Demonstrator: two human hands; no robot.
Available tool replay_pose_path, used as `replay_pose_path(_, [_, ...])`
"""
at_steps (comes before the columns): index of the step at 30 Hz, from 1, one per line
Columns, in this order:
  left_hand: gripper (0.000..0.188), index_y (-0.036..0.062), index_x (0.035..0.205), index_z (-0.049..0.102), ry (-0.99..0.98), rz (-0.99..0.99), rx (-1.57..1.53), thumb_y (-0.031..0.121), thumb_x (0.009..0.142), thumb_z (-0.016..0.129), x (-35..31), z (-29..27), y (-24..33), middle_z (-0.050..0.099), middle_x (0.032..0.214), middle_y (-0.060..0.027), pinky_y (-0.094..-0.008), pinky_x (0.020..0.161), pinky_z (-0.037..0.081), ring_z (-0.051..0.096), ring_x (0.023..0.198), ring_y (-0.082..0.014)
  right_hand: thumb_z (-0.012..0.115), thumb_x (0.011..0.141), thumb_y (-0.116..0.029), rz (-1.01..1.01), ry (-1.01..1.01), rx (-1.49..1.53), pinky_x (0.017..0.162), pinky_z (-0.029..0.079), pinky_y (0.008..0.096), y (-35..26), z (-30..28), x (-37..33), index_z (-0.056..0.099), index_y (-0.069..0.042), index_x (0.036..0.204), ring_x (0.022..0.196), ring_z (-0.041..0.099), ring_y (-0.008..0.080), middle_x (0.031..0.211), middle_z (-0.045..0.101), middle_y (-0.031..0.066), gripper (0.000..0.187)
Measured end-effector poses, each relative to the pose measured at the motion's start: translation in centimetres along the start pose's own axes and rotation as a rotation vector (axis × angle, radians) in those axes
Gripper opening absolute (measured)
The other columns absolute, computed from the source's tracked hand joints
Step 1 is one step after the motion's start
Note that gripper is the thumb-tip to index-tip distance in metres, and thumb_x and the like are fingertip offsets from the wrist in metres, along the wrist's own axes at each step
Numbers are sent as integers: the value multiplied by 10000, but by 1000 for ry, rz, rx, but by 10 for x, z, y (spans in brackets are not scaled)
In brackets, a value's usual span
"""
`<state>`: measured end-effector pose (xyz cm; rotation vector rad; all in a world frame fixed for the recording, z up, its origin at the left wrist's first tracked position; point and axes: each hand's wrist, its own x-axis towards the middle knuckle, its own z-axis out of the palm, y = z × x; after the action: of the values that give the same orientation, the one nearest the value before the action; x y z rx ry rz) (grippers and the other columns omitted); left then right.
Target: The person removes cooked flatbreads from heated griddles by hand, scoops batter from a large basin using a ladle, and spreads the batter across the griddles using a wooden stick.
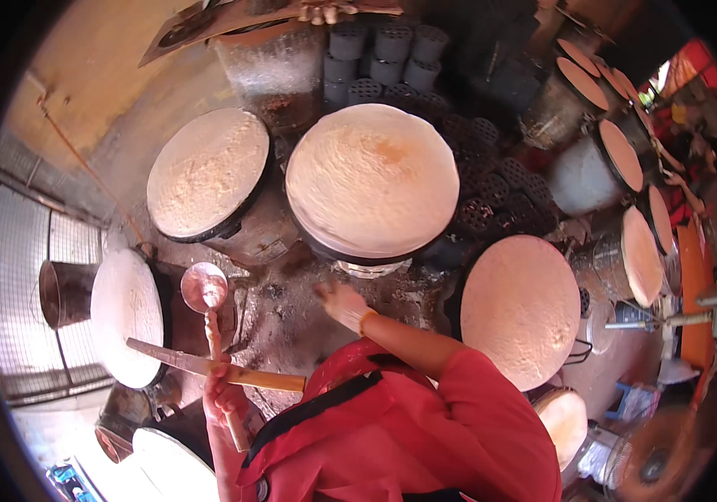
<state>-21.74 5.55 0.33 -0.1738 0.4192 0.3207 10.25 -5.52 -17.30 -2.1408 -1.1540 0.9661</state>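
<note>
My left hand [226,398] is closed around two handles at once. One belongs to a ladle [204,289] with a round bowl, held bowl outward. The other is a long flat spatula [176,358] with a wooden handle; its blade reaches over the round griddle at the left [124,314], which bears a pale sheet of batter. My right hand [344,308] is empty, fingers apart, just short of the middle griddle [373,180]. A pale, rippled round of batter covers that griddle, with a browner patch toward its far side.
More batter-covered griddles stand at the back left [208,173], right [519,311] and lower right [563,425]. Honeycomb coal briquettes [379,58] are stacked behind. Another person's hand [318,12] shows at the top edge. A co-worker [697,159] is at the far right, beyond several drum stoves.
</note>
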Motion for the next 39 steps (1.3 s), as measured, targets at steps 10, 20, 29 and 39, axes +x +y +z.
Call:
replay_pose_path(10, [284, -9, 1220, 534, 57, 78, 43, 166, 1048, 392, 8, -15, 12, 354, 585, 38, -307, 393, 442, 394, 394, -88, 618, 904, -414, 127, 965, -581, 1040, 460, 478, 34, -264, 40, 400, -165, 1499, 1298, 506, 405, 1531, 392, 200, 682])
replay_pose_path(20, [152, 72, 1043, 551, 138, 92, -75, 145, 1042, 418, 75, 16, -20, 357, 550, 50, -275, 365, 378, 373, 385, -79, 683, 881, -347, 561, 439, 59, 1150, 360, 387, 108, -414, 118, 243, -143, 1581, 1387, 454, 330, 1563, 387, 154, 852])
replay_pose_path(29, [265, 18, 1242, 546, 107, 89, -37, 149, 1055, 412, 61, 2, -34, 407, 605, 40, -263, 371, 418, 405, 394, -60, 694, 901, -200, 8, 868, -55, 1123, 386, 320, -23, -394, -13, 400, -140, 1519, 1358, 500, 274, 1502, 482, 137, 687])
replay_pose_path(39, [280, 90, 1296, 553, -69, 135, 322, 114, 1032, 462, -76, -66, -78, 390, 586, 41, -216, 307, 311, 341, 362, -37, 738, 878, -50, -123, 1222, 534, 952, 490, 286, -17, -298, -287, 587, 51, 1302, 1026, 644, 179, 1181, 684, 113, 461])
